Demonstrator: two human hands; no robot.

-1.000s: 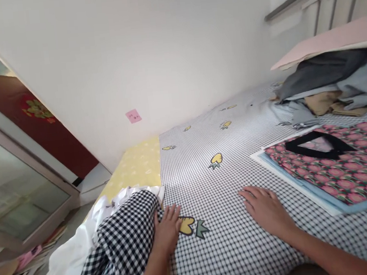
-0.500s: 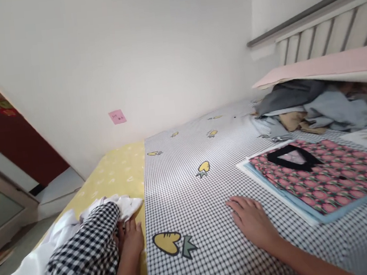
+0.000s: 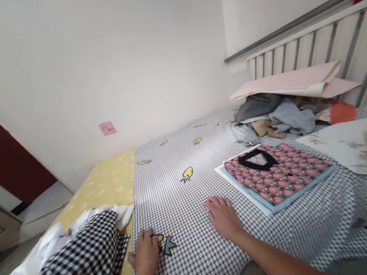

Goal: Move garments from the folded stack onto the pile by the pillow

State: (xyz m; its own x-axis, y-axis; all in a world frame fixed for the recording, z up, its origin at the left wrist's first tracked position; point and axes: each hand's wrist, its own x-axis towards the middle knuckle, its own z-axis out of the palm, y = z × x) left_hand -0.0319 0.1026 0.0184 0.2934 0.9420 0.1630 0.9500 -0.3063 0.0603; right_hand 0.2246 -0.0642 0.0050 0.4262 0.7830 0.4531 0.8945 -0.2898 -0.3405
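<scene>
My left hand [image 3: 145,250] rests on the black-and-white checked bed sheet [image 3: 174,204], by the seam with the yellow section, partly covering a printed carrot. Its fingers are slightly bent and appear to hold nothing. Left of it lies a rumpled black-and-white gingham garment [image 3: 83,248] on top of white cloth [image 3: 47,243]. Palm down on the sheet, my right hand [image 3: 223,216] has its fingers stretched out. Just beyond and to its right is a folded pink patterned garment with a black collar [image 3: 282,175], stacked on light blue and white cloth [image 3: 279,207].
A pile of grey and tan clothes [image 3: 286,115] sits at the far right beneath a pink folded sheet [image 3: 285,81]. White printed fabric [image 3: 344,142] lies nearer on the right. A white wall [image 3: 130,64] and slatted headboard [image 3: 296,53] border the bed.
My left hand has moved right, off the gingham garment and onto the checked sheet. My right hand stays flat on the sheet. The view has turned to the right.
</scene>
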